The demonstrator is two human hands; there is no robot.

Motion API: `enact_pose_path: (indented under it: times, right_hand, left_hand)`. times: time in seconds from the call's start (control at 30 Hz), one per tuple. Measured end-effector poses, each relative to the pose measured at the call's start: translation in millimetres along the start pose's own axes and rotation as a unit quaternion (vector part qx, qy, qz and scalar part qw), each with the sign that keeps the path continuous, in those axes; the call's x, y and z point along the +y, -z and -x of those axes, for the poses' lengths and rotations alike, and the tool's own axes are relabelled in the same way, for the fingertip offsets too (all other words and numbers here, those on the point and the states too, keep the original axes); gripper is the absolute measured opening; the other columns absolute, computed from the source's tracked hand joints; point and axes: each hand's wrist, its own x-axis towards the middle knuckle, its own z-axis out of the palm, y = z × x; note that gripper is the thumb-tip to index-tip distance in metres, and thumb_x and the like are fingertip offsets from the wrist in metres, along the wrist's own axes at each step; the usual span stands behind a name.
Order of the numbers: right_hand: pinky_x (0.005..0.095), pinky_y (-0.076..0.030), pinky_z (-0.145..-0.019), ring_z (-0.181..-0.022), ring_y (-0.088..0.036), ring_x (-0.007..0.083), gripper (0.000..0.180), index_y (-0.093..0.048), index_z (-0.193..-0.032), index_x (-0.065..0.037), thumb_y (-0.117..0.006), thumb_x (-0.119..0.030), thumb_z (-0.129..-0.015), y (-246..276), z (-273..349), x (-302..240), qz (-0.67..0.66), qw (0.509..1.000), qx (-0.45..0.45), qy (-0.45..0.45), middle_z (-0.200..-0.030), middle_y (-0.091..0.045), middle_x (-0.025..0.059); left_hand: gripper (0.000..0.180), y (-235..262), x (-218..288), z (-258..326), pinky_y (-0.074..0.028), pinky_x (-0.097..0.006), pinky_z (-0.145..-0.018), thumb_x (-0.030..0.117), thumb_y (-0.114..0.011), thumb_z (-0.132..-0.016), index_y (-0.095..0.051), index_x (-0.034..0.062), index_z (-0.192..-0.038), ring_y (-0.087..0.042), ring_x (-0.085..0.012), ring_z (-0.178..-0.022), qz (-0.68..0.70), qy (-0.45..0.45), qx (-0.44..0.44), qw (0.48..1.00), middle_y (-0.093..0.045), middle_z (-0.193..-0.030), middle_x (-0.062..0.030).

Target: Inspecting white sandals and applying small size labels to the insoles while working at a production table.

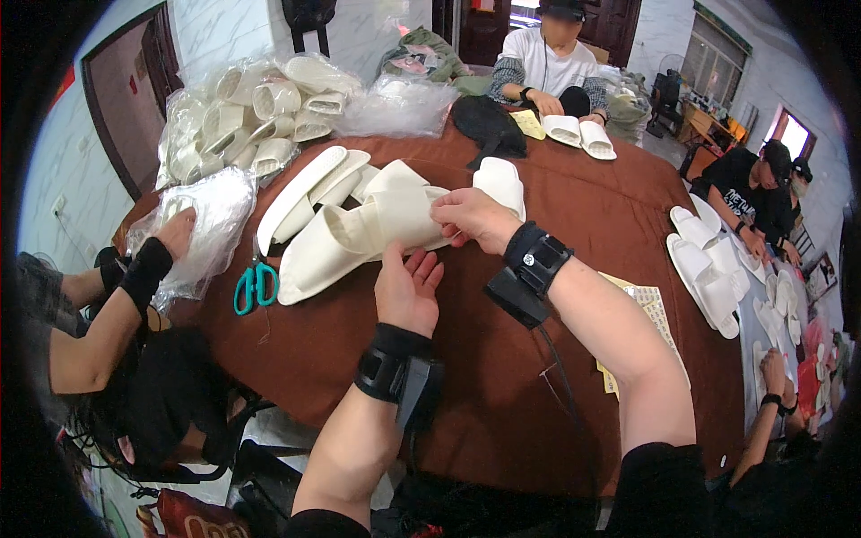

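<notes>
My right hand (480,219) is closed in a pinch at the edge of a white slipper; what its fingertips hold, if anything, is hidden or too small to name. My left hand (408,289) is open just below, palm up, fingers loosely curled, beside the same slippers. A large white slipper (327,251) lies on its side with its toe opening toward the left. More white slippers (314,184) are heaped behind it, and another slipper (500,184) lies just beyond my right hand. Black straps with small boxes sit on both my wrists.
Teal-handled scissors (256,285) lie left of the slippers on the brown tablecloth (502,377). A label sheet (653,314) is partly under my right forearm. Bagged slippers (247,108) pile up at far left. Co-workers handle plastic bags (211,215) and slippers (713,269) around me.
</notes>
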Motion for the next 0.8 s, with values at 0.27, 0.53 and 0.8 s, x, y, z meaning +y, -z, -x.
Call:
enact_pose_path:
  times: [0.27, 0.53, 0.8]
  right_hand:
    - [0.0252, -0.040, -0.042, -0.051, -0.048, 0.0087, 0.022, -0.063, -0.097, 0.000, -0.068, -0.018, -0.085, -13.7, 17.6, 0.0, -0.054, 0.998, 0.007, -0.040, -0.064, -0.053, -0.0007]
    - [0.0236, -0.040, -0.041, -0.050, -0.049, 0.0068, 0.015, -0.063, -0.093, 0.000, -0.067, -0.009, -0.083, 33.7, 79.4, -23.9, -0.136, 0.987, 0.075, 0.032, -0.067, -0.056, -0.0009]
    - [0.0232, -0.041, -0.050, -0.055, -0.048, 0.0066, 0.010, -0.062, -0.090, -0.003, -0.065, -0.011, -0.086, 92.2, 139.7, 3.4, -0.141, 0.980, 0.143, 0.001, -0.069, -0.054, -0.0026]
  left_hand:
    - [0.053, 5.4, -5.4, -9.3, -0.046, -0.042, -0.088, 0.045, -0.054, -0.093, -0.044, 0.0005, -0.119, -0.053, -0.0257, -0.099, -0.030, 0.025, -0.028, 0.999, -0.052, -0.107, -0.0143]
    - [0.059, -13.6, -7.7, 14.4, -0.049, -0.041, -0.081, 0.054, -0.050, -0.094, -0.051, -0.0011, -0.113, -0.058, -0.0264, -0.090, -0.162, 0.034, -0.180, 0.970, -0.057, -0.102, -0.0141]
    - [0.048, -6.9, -11.4, 6.6, -0.049, -0.045, -0.085, 0.048, -0.045, -0.098, -0.051, 0.0013, -0.110, -0.058, -0.0293, -0.088, -0.096, 0.146, -0.101, 0.979, -0.058, -0.100, -0.0159]
